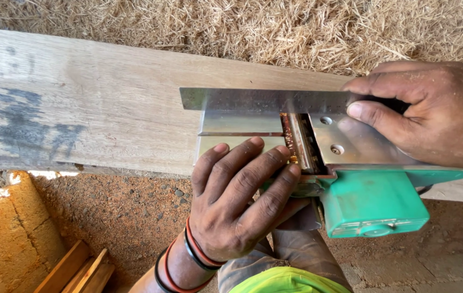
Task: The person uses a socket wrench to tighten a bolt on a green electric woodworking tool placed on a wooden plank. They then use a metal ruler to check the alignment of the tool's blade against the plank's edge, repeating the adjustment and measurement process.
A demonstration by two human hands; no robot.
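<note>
1. Far left, around 8 o'clock, a yellowish block (9, 239) sits on the dirt, with some wood offcuts (79, 271) just beside it at roughly 7.
2. A big plank (90, 108) runs across the frame from 9 o'clock toward 3. It has dark smudges on its left end, and there is straw (242, 27) behind it along 12.
3. The planer (318, 157) lies flipped over on the plank right of center, metal sole facing up. Its green body (372, 203) hangs off the plank's near edge at about 4 o'clock.
4. The left hand (237, 206) comes up from 6 o'clock with red and black bands on the wrist. It is not clamped on anything: the fingers are spread out, with the tips pressing flat on the sole just left of the cutter slot (296, 144). The slot looks rusty in there.
5. A steel rule (264, 100) stands on edge across the far side of the sole, stretching from center toward 2 o'clock.
6. The right hand (432, 114) comes in at 2–3 o'clock. Its thumb and fingers are pinched closed on the right end of the rule, holding it against the sole.
7. At bottom center, 6 o'clock, there is a bit of neon yellow-green clothing (285, 282).
</note>
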